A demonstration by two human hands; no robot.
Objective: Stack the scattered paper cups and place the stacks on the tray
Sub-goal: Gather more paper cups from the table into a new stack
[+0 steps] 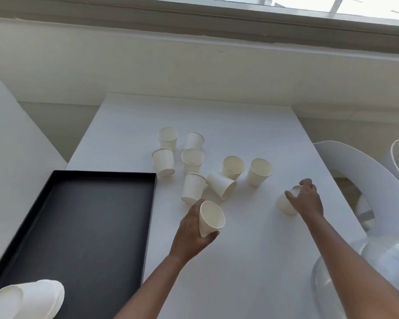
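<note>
So, left hand (pixel 194 231): gripped a tilted cup (pixel 211 217) above the table (pixel 240 261).
Right hand (pixel 305 199): grasped a second cup (pixel 285 204) standing on the table.
Loose cups (pixel 192 157): eight, some upright, some tipped, mid-table.
Tray (pixel 78 226): black, left of them.

White table (pixel 251 261) under a bright window (pixel 332 5); white chair (pixel 355 171) beside it

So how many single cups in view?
10. Eight cups on the table right of the tray; one in the left hand; one under the right hand. The bottom-left white stack may hide more.
</note>
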